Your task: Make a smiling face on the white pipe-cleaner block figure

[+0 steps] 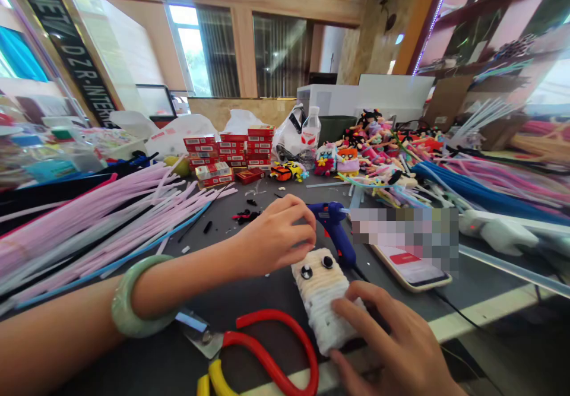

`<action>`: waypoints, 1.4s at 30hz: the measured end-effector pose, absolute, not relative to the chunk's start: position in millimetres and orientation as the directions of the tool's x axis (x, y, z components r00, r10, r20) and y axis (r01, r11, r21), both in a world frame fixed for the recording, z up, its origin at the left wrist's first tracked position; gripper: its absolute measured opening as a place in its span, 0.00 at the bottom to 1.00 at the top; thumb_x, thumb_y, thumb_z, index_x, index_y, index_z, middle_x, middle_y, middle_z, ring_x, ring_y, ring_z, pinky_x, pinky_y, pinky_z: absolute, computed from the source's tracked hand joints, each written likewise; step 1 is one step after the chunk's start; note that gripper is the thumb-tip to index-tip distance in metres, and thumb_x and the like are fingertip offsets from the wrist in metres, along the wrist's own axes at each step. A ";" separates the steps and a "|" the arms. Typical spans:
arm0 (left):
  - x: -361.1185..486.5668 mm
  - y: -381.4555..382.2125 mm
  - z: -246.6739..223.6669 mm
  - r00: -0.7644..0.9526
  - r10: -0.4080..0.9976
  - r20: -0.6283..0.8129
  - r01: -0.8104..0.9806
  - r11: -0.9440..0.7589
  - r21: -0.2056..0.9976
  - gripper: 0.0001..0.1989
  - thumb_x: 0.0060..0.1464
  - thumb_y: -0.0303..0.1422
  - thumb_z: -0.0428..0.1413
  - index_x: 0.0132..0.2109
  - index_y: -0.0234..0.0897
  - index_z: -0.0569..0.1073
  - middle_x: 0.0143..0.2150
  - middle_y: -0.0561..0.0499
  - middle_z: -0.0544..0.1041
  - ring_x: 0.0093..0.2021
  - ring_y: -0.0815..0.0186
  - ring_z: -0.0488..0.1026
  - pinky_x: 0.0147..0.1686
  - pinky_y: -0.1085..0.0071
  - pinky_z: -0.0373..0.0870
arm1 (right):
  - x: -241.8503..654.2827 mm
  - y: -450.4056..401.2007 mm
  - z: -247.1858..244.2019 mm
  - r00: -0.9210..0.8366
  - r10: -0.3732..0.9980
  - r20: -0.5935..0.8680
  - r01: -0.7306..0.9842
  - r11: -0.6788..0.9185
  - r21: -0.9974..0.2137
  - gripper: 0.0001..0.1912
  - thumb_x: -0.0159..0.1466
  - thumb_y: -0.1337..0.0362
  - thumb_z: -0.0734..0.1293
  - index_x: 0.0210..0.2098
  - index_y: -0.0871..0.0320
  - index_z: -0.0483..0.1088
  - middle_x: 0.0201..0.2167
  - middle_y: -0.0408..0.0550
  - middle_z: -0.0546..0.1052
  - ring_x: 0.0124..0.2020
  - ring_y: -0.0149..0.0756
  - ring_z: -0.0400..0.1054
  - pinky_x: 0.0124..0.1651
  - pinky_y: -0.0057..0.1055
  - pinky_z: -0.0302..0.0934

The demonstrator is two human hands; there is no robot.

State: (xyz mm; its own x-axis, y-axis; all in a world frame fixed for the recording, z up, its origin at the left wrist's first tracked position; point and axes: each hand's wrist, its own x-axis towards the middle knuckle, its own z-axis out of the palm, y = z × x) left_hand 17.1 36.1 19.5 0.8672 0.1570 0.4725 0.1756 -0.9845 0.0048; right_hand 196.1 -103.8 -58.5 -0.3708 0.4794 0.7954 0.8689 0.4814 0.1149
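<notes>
A block wrapped in cream and white pipe cleaners [318,298], with two black-and-white eyes on its upper part, lies on the dark table. My right hand [392,336] grips its lower right side, fingers on top and thumb at the near edge. Above its upper left corner is my left hand [287,233], fingers curled into a pinch; anything between the fingertips is hidden. A blue glue gun [336,230] lies just beyond. Nearer me sit red-handled scissors [267,354] and a yellow-handled tool [218,378], partly cut off by the frame.
A phone [409,259] lies right of the glue gun. Bundles of pink and white pipe cleaners [111,212] spread on the left, blue ones [467,188] on the right. Stacked red boxes [231,152], a plastic bottle [310,129] and piled small dolls [378,141] stand behind.
</notes>
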 end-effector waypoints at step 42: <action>29.2 37.4 20.5 0.887 0.057 0.459 0.061 -0.998 0.007 0.09 0.60 0.28 0.51 0.38 0.37 0.76 0.44 0.45 0.72 0.50 0.58 0.61 0.54 0.61 0.62 | 195.2 -103.0 -55.7 -0.365 0.480 0.798 0.860 0.501 0.092 0.12 0.61 0.63 0.61 0.43 0.61 0.66 0.36 0.56 0.73 0.29 0.37 0.72 0.27 0.31 0.69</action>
